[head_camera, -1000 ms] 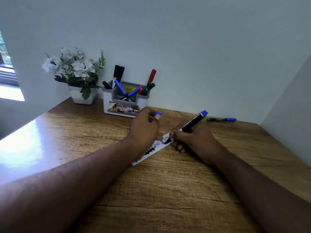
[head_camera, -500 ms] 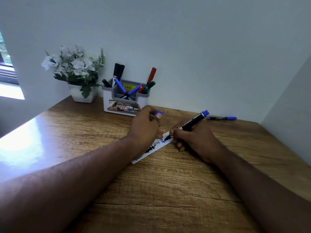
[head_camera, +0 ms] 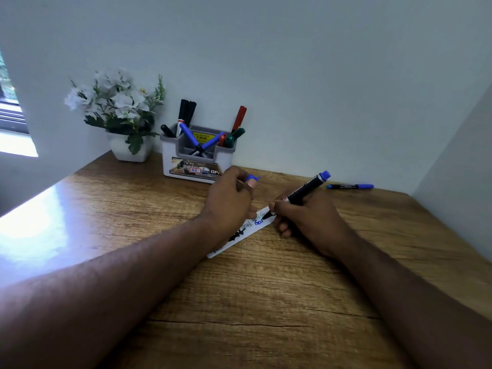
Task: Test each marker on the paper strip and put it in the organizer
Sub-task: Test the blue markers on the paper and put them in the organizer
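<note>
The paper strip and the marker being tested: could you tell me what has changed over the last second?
The right hand has drawn the marker tip along the paper strip, adding blue writing near its far end. The left hand still pins the strip and holds the blue cap. The organizer and the spare marker have not moved.

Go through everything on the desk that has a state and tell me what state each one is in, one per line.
Marker in right hand: uncapped, tip on paper.
Blue cap: off, held in left hand.
Right hand: gripping marker, writing.
Paper strip: flat, scribbled on, pinned by left hand.
Loose blue marker: capped, lying on desk.
Organizer: upright, holding several markers.
</note>
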